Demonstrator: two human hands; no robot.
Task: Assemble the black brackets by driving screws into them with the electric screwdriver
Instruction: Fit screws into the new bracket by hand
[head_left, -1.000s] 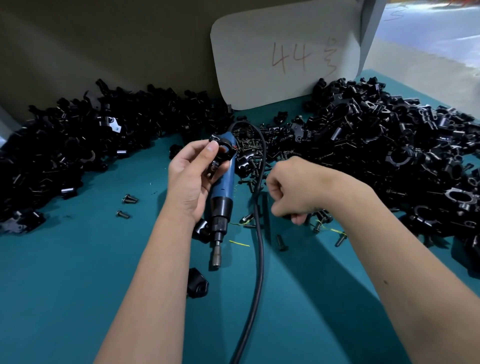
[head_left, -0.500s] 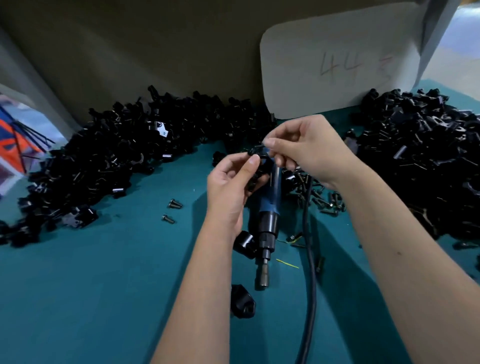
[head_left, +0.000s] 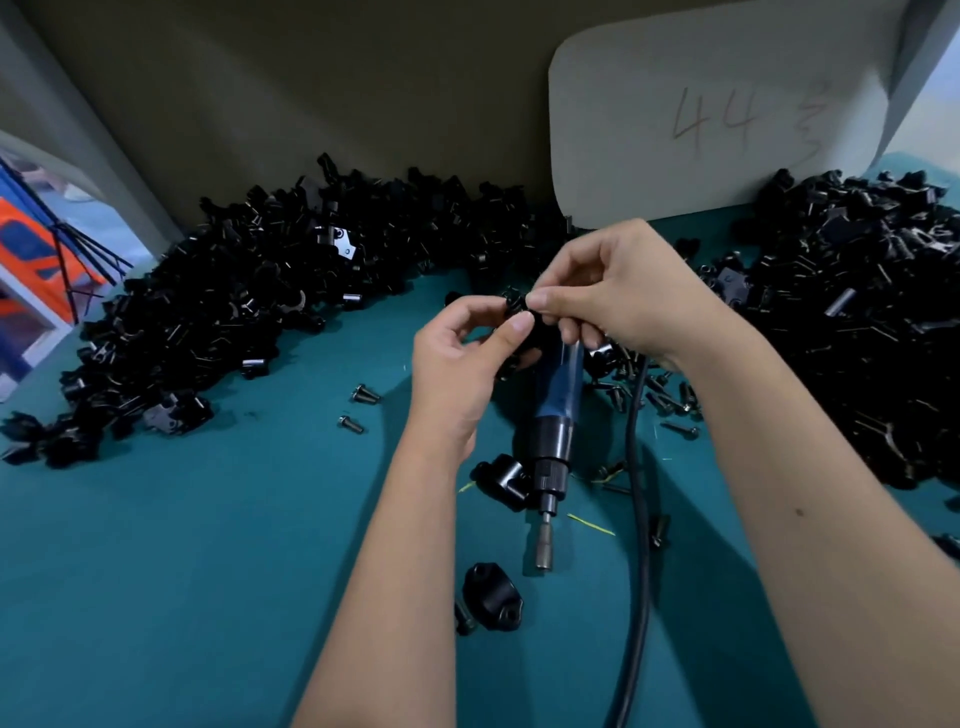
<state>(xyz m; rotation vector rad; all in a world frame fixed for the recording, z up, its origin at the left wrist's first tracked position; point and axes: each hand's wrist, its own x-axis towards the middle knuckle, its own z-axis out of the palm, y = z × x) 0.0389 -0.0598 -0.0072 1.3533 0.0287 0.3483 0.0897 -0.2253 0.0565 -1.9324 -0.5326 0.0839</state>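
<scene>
Pinching a small black bracket (head_left: 515, 306) between them, the left hand (head_left: 460, 371) and right hand (head_left: 618, 291) meet above the green bench (head_left: 182, 545), fingers curled round the part. The blue electric screwdriver (head_left: 553, 431) lies on the bench just below the hands, its tip toward the camera, cable (head_left: 638, 519) alongside. Bracket heaps (head_left: 234, 291) sit left and right; loose screws (head_left: 358, 410) lie near the left wrist.

Open mat (head_left: 208, 545) between bracket piles (head_left: 234, 291).
</scene>
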